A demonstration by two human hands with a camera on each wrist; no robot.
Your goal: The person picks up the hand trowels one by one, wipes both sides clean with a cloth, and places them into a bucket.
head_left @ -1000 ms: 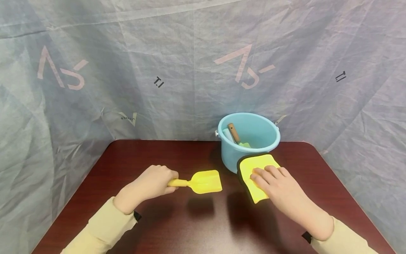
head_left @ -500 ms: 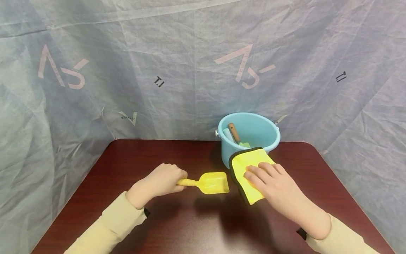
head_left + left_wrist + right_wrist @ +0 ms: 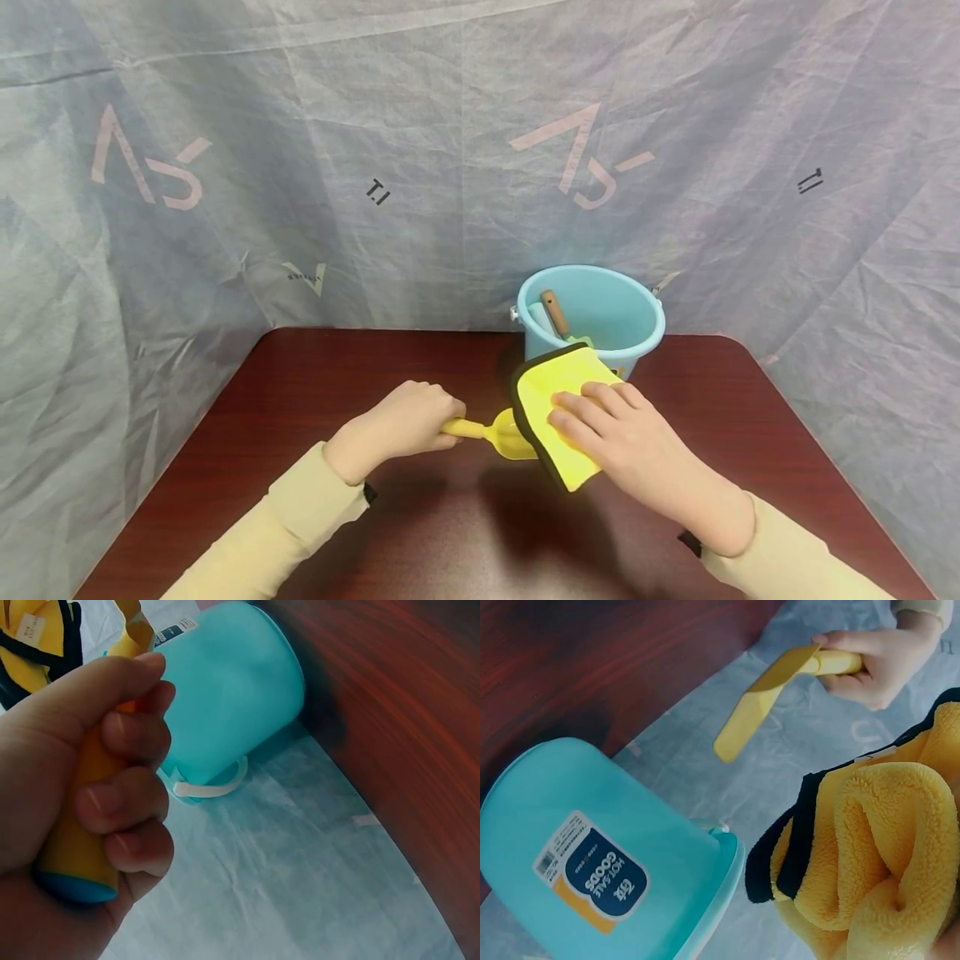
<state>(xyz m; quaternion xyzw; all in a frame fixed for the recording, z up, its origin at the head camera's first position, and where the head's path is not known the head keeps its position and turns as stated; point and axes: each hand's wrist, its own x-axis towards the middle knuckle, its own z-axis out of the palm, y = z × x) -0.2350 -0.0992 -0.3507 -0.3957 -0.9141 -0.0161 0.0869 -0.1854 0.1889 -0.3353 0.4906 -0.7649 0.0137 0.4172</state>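
Observation:
My left hand [image 3: 408, 421] grips the handle of a yellow toy shovel [image 3: 510, 435], its blade pointing right. My right hand [image 3: 630, 437] holds a folded yellow towel [image 3: 551, 392] with black edging, fingers spread over its top. In the head view the towel covers the far part of the blade. From the right wrist, the shovel [image 3: 761, 697] and the plush towel [image 3: 885, 847] appear apart. Both are held above the table. The left wrist view shows my fingers [image 3: 131, 799] curled round the handle [image 3: 90, 840].
A light-blue bucket [image 3: 618, 308] stands behind the towel, near the table's back edge. Inside it lean a wooden-handled tool [image 3: 555, 312] with a green end and a pale blue item [image 3: 538, 318]. The dark red table [image 3: 360, 367] meets grey cloth [image 3: 420, 250] at the back and sides.
My left hand has moved right with the shovel. The towel in my right hand has moved left, and it now overlaps the shovel's blade in the head view. The bucket stays put.

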